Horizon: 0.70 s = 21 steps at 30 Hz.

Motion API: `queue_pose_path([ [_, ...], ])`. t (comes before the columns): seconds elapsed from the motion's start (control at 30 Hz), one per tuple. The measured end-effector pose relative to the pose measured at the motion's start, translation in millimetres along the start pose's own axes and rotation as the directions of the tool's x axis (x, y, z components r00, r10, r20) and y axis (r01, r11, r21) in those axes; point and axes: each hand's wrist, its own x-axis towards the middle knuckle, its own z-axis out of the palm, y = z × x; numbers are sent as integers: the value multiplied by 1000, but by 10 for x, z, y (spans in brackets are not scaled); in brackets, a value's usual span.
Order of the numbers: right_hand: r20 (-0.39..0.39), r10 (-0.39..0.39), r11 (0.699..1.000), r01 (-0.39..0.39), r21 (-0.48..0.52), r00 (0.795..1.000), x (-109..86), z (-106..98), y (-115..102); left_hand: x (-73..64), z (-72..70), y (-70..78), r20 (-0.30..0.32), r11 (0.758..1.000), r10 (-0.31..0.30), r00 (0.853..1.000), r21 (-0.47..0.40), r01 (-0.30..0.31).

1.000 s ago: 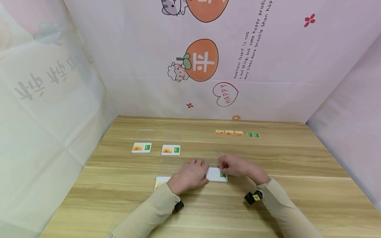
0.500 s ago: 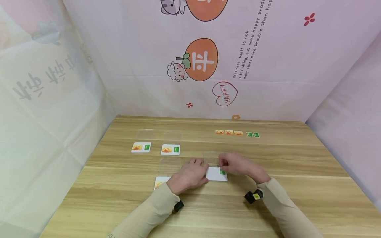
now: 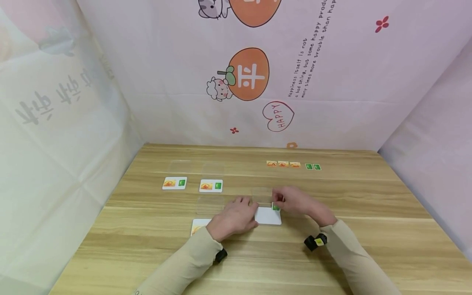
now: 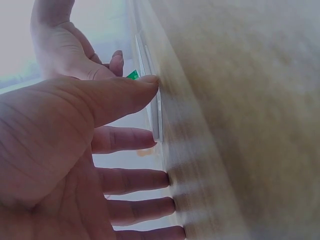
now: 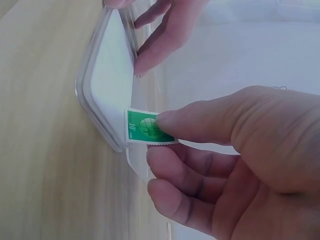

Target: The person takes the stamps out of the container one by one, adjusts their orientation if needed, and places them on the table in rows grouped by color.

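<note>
My right hand (image 3: 293,200) pinches a small green postage stamp (image 5: 145,126) between thumb and fingers. In the right wrist view the stamp's lower end is at the edge of a white card (image 3: 267,216), which lies in a shallow clear case. At the card's left end, my left hand (image 3: 236,217) touches it with thumb and index finger at opposite corners. Its other straight fingers (image 4: 135,181) reach down to the tabletop. The clear lid (image 3: 261,195) of the case lies folded back behind the card, partly hidden by the right hand.
Two white cards, left (image 3: 175,183) and right (image 3: 211,186), each bear an orange and a green stamp. Another card (image 3: 199,225) is partly under the left wrist. Several orange stamps (image 3: 283,164) and two green stamps (image 3: 313,166) lie at the back of the wooden table (image 3: 350,254).
The right hand has drawn the green stamp from the card's right part toward its far edge, exposing more white. The left hand has stayed in place.
</note>
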Motion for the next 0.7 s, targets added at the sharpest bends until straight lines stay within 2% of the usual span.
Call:
queue_pose_path([
  [0.5, -69, -15, 1000, 16, 17, 998, -35, -65, 27, -20, -4, 13, -29, 1000, 2, 1000, -18, -2],
  [0.7, -67, 3, 999, 0, 43, 998, -60, -103, 64, -9, 6, 9, -23, 1000, 1, 1000, -18, -1],
])
